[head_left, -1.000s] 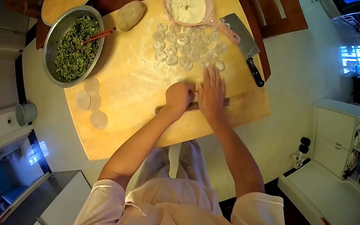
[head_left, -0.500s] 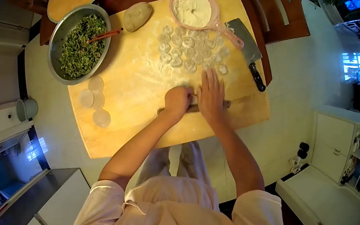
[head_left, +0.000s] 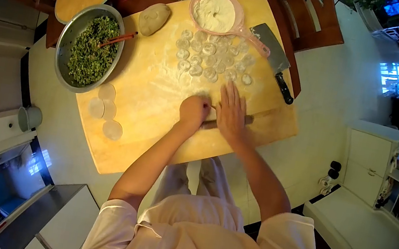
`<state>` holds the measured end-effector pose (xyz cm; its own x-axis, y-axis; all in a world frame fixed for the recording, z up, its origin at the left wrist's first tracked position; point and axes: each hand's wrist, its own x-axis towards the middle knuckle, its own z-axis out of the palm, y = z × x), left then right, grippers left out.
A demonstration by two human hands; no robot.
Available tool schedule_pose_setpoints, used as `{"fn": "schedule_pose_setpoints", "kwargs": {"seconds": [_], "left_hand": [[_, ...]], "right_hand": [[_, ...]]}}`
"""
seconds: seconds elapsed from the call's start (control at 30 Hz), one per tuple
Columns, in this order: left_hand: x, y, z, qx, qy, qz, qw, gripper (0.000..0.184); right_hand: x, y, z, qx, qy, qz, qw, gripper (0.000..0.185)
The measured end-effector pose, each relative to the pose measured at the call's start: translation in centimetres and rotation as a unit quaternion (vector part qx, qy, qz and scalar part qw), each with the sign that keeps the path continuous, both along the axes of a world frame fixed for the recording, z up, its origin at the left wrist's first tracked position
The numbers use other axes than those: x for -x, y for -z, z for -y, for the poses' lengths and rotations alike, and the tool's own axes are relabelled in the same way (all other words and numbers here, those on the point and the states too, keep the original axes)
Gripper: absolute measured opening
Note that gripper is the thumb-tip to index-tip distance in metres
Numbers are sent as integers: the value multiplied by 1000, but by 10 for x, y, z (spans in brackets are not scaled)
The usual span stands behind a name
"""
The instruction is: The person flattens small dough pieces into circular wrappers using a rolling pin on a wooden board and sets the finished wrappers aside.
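Here, my right hand lies flat on the rolling pin; skewing could pinch my left hand, curled alongside, contents hidden.

Rolling pin apparently under right hand.

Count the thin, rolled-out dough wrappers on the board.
4: top wrapper, left wrapper, right wrapper and bottom wrapper, grouped below the metal bowl. The left hand and right hand may hide another.
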<state>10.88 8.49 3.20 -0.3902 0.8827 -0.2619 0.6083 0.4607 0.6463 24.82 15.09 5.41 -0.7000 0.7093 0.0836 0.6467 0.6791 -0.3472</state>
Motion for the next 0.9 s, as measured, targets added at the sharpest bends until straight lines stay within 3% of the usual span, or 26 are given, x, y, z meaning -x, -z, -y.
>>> {"fn": "schedule_pose_setpoints", "kwargs": {"seconds": [0.07,0.1,0.2,0.23,0.33,0.37,0.47,0.57,0.67,0.7,0.73,0.8,0.9], "left_hand": [[7,3,13,0,-67,98,993,9],[11,25,23,-7,-135,215,967,7],[8,14,40,-23,-89,227,970,6],[4,-14,27,17,-49,113,992,9],[-3,0,11,-21,13,-69,997,12],[-1,0,7,-4,17,-74,997,14],[4,-10,15,-9,-5,-24,1000,11],[12,20,37,-36,-190,213,958,8],[13,48,50,-53,-128,248,959,5],[11,-8,37,-3,-92,159,983,8],[7,-17,28,8,-46,75,996,7],[-1,-9,15,28,-10,-44,999,7],[3,-6,8,19,-1,-64,998,7]], "right_hand": [[-38,2,34,-27,-23,34,999,49],[-46,3,42,-39,-35,50,997,49],[-14,0,19,-38,-22,28,999,48],[2,-2,4,-23,-19,16,999,51],[39,6,-32,-34,-24,-16,999,53],[36,6,-26,-18,-25,-12,999,54],[1,4,6,-5,-21,20,1000,53],[-44,-4,48,-14,-37,49,998,51],[-26,-5,35,-26,-36,41,998,49],[-8,0,19,-29,-34,32,998,51],[8,4,5,-31,-32,24,999,52],[40,6,-28,-29,-26,14,999,52],[32,6,-17,-4,-19,17,1000,54]]}}
